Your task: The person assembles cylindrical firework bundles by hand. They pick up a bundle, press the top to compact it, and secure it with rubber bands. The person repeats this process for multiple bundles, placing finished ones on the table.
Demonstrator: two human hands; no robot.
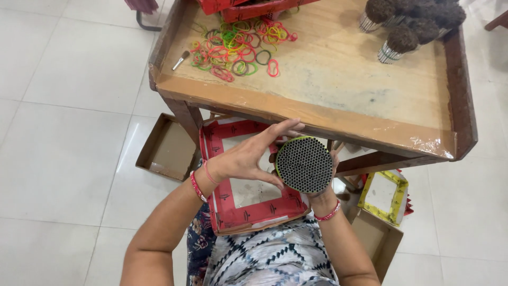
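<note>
Above white floor tiles (63, 159), by a wooden table (338, 79), both hands, left hand (248, 156) and right hand (324, 191), clasp a tube bundle (304, 165).

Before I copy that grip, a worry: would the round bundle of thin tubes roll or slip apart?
The bundle probably stays together: a green band rings it. Being round, it could roll. The left hand and right hand cup it.
</note>
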